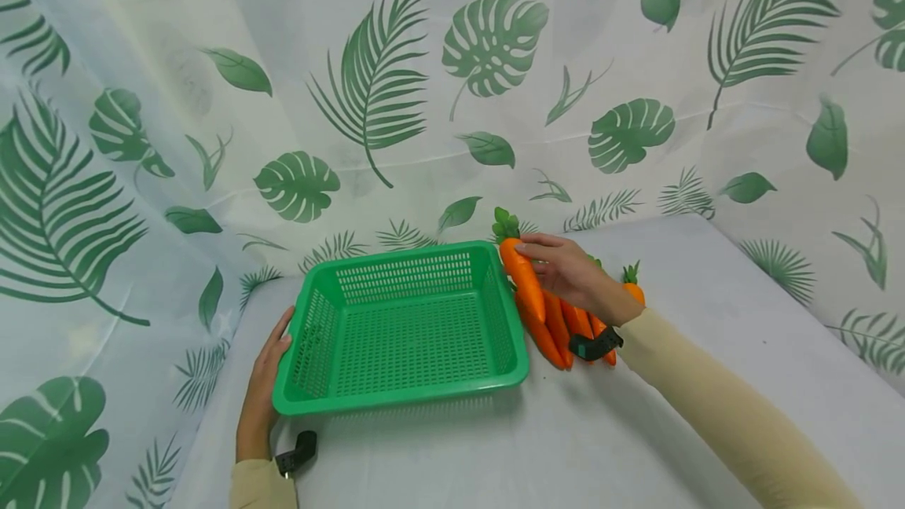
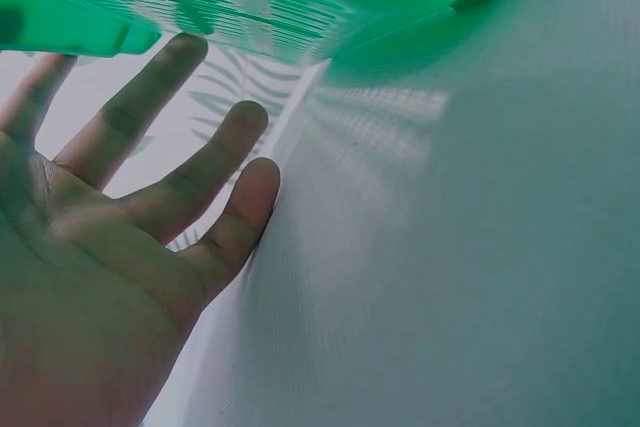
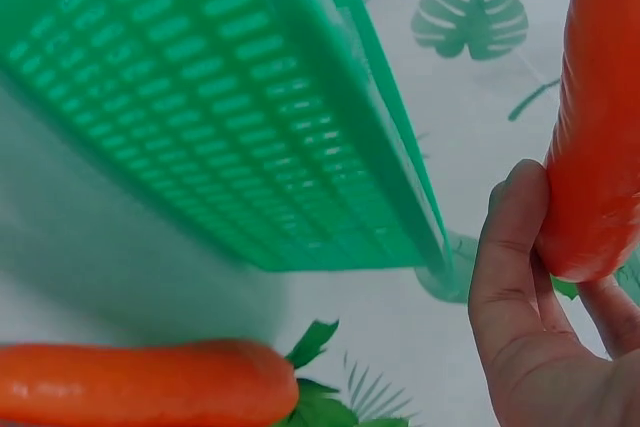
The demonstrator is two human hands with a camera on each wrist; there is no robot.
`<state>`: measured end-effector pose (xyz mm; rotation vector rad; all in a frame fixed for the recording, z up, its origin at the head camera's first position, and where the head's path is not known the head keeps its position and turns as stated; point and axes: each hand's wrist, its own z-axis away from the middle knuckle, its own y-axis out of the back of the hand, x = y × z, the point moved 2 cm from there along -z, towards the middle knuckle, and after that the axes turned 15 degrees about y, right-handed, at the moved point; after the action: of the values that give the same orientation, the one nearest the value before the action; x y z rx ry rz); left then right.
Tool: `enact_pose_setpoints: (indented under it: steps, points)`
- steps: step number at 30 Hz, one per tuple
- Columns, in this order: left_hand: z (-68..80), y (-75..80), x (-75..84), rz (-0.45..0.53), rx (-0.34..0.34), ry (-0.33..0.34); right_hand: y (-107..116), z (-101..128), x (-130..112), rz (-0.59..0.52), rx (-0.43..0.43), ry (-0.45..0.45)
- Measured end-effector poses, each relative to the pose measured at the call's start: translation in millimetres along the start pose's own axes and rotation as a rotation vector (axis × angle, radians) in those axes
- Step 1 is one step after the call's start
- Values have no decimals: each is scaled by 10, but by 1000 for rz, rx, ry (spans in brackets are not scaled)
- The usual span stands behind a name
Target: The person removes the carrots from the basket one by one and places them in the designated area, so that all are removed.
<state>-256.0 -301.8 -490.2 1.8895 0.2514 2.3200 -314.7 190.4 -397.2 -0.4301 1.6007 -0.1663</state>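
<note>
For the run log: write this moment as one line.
right hand grips carrot | left hand touches basket | basket empty

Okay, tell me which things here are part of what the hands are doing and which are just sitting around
In use:
- carrot, gripped by the right hand
- green basket, its left rim touched by the left hand
- other carrots on the table beside the basket

Just there:
- leaf-print cloth hung behind
- white table cover
</note>
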Motion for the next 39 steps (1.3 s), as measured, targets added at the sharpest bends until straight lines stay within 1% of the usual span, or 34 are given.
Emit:
enact_pose_setpoints:
  steps: [7, 10, 14, 18, 25, 30, 35, 39]
  points:
    - [11, 6, -22, -18, 15, 13, 119, 64, -22, 22, -1, -2]
    - [6, 12, -36, -8, 4, 12, 154, 97, -28, 28, -13, 6]
    - [-2, 14, -42, 9, -19, 2, 219, 147, -25, 66, -11, 0]
    - [1, 12, -37, 12, -28, -9, 301, 193, -13, 89, -8, -6]
    - [12, 2, -19, 4, -34, -25, 453, 259, -55, 105, 33, -8]
    - [16, -3, -10, -4, -24, -28, 572, 313, -111, 140, 49, -6]
    - [7, 2, -5, -9, -15, -25, 712, 361, -140, 185, 75, -12]
    - [-4, 7, -16, -4, -11, -22, 804, 393, -157, 186, 98, -24]
